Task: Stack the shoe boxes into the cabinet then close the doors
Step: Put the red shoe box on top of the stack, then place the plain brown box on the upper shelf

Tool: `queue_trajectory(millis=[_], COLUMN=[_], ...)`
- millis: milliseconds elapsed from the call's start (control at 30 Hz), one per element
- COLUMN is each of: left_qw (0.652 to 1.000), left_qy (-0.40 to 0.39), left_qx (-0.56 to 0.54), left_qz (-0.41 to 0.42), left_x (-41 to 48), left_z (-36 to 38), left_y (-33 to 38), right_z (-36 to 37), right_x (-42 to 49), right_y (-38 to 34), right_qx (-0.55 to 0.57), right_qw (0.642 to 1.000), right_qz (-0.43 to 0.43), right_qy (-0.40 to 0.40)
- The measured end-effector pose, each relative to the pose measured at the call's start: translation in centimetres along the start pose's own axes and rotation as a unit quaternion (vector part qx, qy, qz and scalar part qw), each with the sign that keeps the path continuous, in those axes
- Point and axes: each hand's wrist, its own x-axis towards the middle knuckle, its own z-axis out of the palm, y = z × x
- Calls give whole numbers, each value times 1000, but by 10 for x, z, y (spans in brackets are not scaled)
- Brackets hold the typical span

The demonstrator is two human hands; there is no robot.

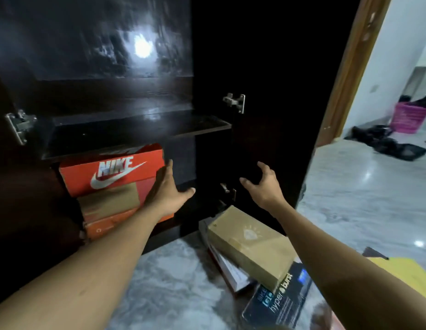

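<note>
The dark cabinet [140, 126] stands with both doors swung wide. Under its shelf, on the left, an orange Nike box [112, 172] tops a stack above a tan-and-red box [109, 201] and an orange box [102, 228]. My left hand [165, 191] lies flat against the right side of that stack, fingers apart. My right hand [262, 184] hovers open and empty in front of the right door [266, 91]. On the floor lie a tan box [250, 244], a white-and-red box [228, 270] beneath it and a dark blue box [278, 303].
The left door [7, 186] stands at the left edge with a metal hinge [19, 125]. Marble floor [173, 282] stretches in front. A yellow item [404, 272] lies at right. Beyond the doorway are a pink basket [409, 120] and dark clothes [392, 144].
</note>
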Motion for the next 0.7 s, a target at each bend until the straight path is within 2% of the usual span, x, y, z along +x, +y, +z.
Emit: queue_trajectory(millis=[133, 233, 400, 467, 600, 700], left_qw=[996, 985, 964, 957, 948, 950], left_qy=[-77, -161, -258, -282, -307, -297], left_qx=[-29, -53, -58, -61, -77, -86], left_qz=[21, 6, -27, -29, -38, -44], left_x=[-2, 6, 19, 22, 26, 29], left_z=[52, 109, 184, 203, 224, 228], left_y=[-6, -28, -70, -81, -95, -102], right_z=[-2, 12, 45, 56, 73, 79], right_x=[-38, -63, -105, -117, -127, -128], right_y=[64, 116, 187, 205, 220, 219], right_qx=[-2, -6, 29, 49, 102, 126], right_qw=[998, 993, 980, 975, 972, 971], right_qz=[56, 103, 190, 212, 196, 185], right_qy=[37, 57, 43, 54, 75, 84])
